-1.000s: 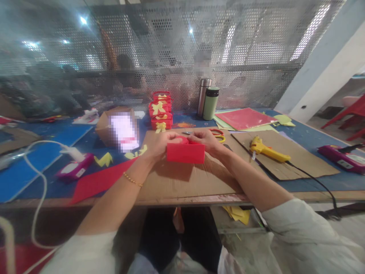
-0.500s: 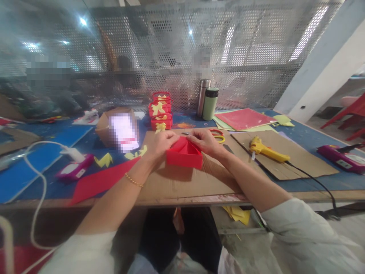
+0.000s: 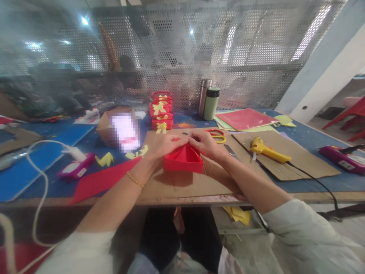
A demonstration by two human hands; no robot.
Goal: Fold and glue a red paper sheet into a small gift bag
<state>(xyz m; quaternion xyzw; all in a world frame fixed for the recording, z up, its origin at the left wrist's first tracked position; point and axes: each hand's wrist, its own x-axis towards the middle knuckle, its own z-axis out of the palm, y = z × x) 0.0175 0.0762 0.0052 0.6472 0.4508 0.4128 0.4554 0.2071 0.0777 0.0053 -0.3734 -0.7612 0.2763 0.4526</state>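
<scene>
Perforated metal screening (image 3: 242, 87) backs the blue worktop (image 3: 302, 184). Over a cardboard sheet (image 3: 159, 187), the left hand (image 3: 163, 147) and right hand (image 3: 207, 144) pinch the far edge of an open red box (image 3: 184, 166) between their fingers (image 3: 178, 143). Uneven pressure might crease its thin-looking walls; a straying right forearm (image 3: 253, 182) could knock the yellow glue gun (image 3: 268, 151).

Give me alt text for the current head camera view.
The left hand and right hand hold a folded red piece over cardboard. A yellow glue gun lies to the right, and red items with yellow bows stand behind.
</scene>
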